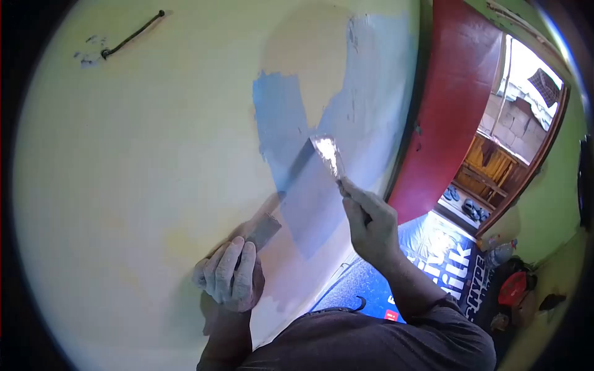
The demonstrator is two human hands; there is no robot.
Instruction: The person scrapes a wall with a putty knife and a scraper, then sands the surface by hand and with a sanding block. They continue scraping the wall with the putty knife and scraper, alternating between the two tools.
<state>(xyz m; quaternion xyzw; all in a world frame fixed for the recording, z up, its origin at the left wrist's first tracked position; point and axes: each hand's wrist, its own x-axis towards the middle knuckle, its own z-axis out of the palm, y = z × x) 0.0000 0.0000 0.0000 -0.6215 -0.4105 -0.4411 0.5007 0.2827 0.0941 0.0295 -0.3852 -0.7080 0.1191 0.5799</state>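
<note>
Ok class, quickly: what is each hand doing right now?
Left hand: closed around a flat-bladed tool.
Right hand: closed on the handle of a scraper, its blade at the wall.

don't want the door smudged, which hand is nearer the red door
Right: the right hand is just left of the red door in view; the left hand is farther left and lower, by the wall.

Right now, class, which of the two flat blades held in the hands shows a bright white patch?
The upper blade, held in the right hand. The lower blade, held in the left hand, looks dull grey, with no such patch.
</note>
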